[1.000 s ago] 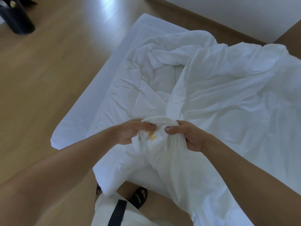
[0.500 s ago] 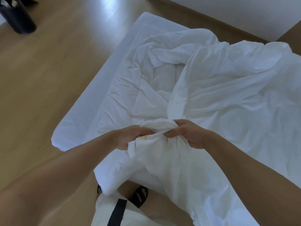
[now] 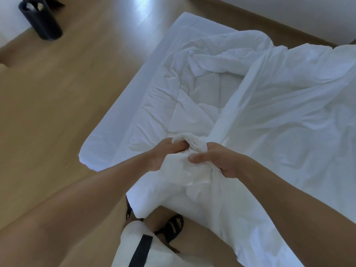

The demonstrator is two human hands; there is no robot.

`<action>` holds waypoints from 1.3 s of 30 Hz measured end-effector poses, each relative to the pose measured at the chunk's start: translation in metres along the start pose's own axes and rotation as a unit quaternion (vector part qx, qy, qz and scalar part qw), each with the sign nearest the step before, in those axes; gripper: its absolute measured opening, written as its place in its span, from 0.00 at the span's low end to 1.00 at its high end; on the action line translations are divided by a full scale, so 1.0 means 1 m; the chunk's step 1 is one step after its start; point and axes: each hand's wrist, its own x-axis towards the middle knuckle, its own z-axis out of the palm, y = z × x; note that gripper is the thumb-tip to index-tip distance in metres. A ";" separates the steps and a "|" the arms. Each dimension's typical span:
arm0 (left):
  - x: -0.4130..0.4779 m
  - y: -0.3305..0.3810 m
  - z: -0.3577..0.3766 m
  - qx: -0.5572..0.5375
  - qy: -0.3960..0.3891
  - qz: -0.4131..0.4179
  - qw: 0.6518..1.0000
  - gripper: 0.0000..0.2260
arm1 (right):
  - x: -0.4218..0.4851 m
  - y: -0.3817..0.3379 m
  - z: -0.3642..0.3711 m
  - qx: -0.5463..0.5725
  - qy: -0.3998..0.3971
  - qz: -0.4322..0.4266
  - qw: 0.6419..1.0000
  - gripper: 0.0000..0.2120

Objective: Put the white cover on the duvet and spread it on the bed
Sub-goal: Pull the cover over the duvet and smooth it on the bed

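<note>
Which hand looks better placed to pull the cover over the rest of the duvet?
Probably the right hand: it grips the cover where its folded edge begins, beside the bare duvet. The left hand grips the bunched corner and could hold it steady.

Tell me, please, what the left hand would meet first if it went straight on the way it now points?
Probably the bunched white cover that the left hand itself grips, with the right hand close beyond it; depth is unclear.
</note>
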 end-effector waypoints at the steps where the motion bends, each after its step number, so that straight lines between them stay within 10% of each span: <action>1: -0.004 -0.004 -0.002 0.006 -0.004 0.005 1.000 0.10 | 0.001 0.000 0.004 -0.024 0.005 0.007 1.000 0.19; 13: -0.028 -0.045 -0.031 0.051 -0.036 0.033 0.998 0.18 | 0.005 0.017 0.047 -0.205 0.087 0.001 0.975 0.09; 17: -0.043 -0.078 -0.072 0.040 -0.051 -0.019 0.998 0.35 | 0.008 0.019 0.077 -0.439 0.082 0.019 0.895 0.09; 22: -0.066 -0.167 -0.108 0.035 0.211 -0.180 0.960 0.28 | 0.023 0.039 0.103 -0.670 0.071 0.030 0.739 0.05; 27: -0.060 -0.194 -0.098 -0.080 0.167 -0.316 0.931 0.30 | 0.029 0.048 0.105 -0.695 0.068 0.051 0.714 0.04; 39: -0.034 -0.093 -0.113 -0.220 0.177 -0.093 0.955 0.19 | 0.023 0.043 0.109 -0.709 0.066 0.086 0.697 0.12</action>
